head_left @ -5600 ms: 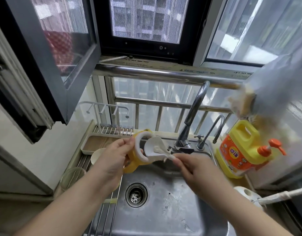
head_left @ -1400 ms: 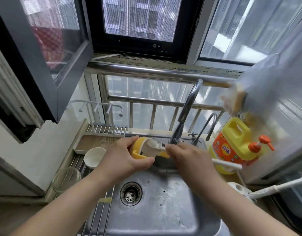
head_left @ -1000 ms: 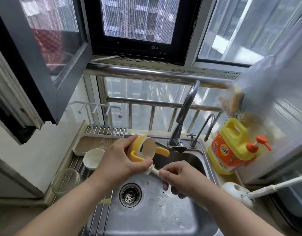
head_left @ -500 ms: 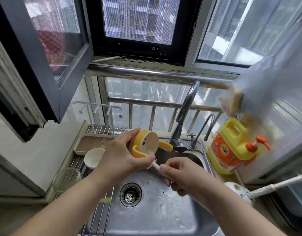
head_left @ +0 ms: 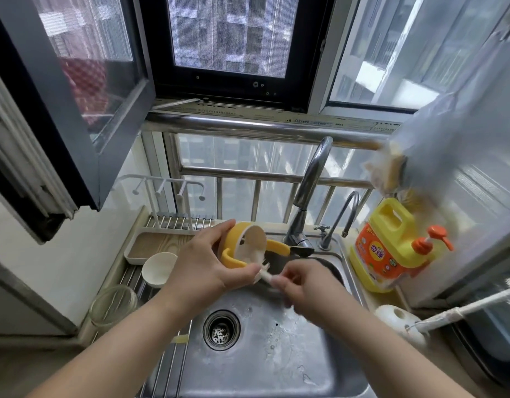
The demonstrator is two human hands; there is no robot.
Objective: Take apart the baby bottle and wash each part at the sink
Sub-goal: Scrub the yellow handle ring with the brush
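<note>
At the far left, on the rack beside the sink, a clear glass jar (head_left: 113, 305) stands just in front of a small white cup (head_left: 159, 269), with a shallow tray (head_left: 150, 245) behind them. The left hand (head_left: 203, 270) grips the yellow bottle collar (head_left: 242, 245) with its two handles, fingers over the top and thumb underneath, holding it tilted above the back of the steel sink (head_left: 276, 357). Its pale open side faces the right hand (head_left: 307, 285), which pinches a small white brush (head_left: 264, 275) whose bristles touch the collar's lower rim. Behind them rises the curved tap (head_left: 312, 182). Below lies the drain (head_left: 221, 329). To the right stands a yellow detergent jug (head_left: 391, 248) with an orange pump.
</note>
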